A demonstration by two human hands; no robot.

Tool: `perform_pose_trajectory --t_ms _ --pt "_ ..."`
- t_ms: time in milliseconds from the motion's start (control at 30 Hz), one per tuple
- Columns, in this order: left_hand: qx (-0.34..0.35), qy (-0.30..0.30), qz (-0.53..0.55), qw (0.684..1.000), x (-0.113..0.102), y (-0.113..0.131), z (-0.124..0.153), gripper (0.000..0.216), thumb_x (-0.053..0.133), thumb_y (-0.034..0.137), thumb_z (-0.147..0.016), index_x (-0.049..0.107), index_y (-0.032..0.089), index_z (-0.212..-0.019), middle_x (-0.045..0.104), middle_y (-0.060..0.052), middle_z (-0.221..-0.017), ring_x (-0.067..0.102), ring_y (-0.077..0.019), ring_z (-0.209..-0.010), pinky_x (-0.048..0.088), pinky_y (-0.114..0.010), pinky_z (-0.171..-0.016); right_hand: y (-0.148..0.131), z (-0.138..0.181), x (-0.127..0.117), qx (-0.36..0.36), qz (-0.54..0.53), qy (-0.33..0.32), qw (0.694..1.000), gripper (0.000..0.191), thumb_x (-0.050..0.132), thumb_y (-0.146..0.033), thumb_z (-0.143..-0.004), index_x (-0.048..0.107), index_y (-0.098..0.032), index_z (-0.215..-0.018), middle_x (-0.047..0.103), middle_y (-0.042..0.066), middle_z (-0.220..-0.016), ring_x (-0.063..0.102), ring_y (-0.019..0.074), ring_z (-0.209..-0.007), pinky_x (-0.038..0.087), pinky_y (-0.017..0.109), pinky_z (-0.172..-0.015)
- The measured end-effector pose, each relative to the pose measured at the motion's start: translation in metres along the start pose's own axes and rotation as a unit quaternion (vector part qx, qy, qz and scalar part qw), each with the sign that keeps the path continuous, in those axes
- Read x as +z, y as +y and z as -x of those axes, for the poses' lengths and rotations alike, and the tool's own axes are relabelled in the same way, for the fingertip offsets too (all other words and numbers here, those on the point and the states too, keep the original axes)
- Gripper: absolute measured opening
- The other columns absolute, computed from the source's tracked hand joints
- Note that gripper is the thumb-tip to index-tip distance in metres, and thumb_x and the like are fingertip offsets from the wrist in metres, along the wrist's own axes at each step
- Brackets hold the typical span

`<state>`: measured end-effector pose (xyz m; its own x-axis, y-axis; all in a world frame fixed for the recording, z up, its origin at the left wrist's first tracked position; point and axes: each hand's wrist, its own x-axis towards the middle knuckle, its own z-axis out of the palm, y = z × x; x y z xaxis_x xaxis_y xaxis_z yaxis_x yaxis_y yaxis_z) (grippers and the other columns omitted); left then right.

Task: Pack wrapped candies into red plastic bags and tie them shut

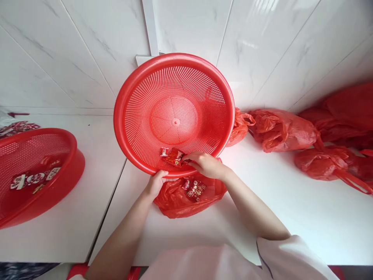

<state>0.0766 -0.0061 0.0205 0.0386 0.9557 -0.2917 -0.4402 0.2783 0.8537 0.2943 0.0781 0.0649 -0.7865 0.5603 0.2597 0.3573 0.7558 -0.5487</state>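
Observation:
A large red perforated plastic basket (175, 83) is tilted toward me. My left hand (157, 184) grips its near rim, thumb over the edge and the other fingers mostly hidden beneath. My right hand (205, 165) reaches inside the low side of the basket, its fingers closed at a small red packet (175, 157). Beside that packet lies a smaller red-and-white wrapped piece (164, 152). Under the rim, an open red plastic bag (177, 204) rests on the table and holds red packets with pale printing (196, 190).
At the left stands another red basket (72, 159) with several packets inside. Tied red plastic bags (285, 130) line the right side along the tiled wall (256, 50). A seam crosses the white table (291, 206) left of the bag.

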Motion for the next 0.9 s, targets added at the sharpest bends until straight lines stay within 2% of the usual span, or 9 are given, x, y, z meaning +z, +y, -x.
perform_pose_trajectory --t_ms 333,900 --pt "-0.002 -0.008 -0.009 1.000 -0.0092 -0.0072 -0.0026 0.030 0.063 0.025 -0.070 0.074 0.009 -0.092 0.075 -0.012 -0.094 0.068 -0.0347 -0.097 0.056 -0.046 -0.083 0.0024 -0.0004 0.0043 0.005 0.023 -0.016 1.000 0.036 0.044 -0.008 -0.091 0.065 -0.017 -0.119 0.069 0.010 -0.117 0.065 0.0220 -0.105 0.051 0.035 -0.093" --pt "-0.013 -0.005 -0.023 1.000 -0.0072 -0.0050 0.0012 0.030 0.063 0.027 -0.070 0.074 0.009 -0.092 0.075 -0.012 -0.092 0.069 -0.0350 -0.094 0.056 -0.047 -0.082 0.0036 -0.0004 0.0062 0.016 0.018 -0.037 0.999 0.038 0.040 -0.008 -0.092 0.063 -0.015 -0.122 0.067 0.013 -0.119 0.064 0.0235 -0.106 0.049 0.037 -0.094"
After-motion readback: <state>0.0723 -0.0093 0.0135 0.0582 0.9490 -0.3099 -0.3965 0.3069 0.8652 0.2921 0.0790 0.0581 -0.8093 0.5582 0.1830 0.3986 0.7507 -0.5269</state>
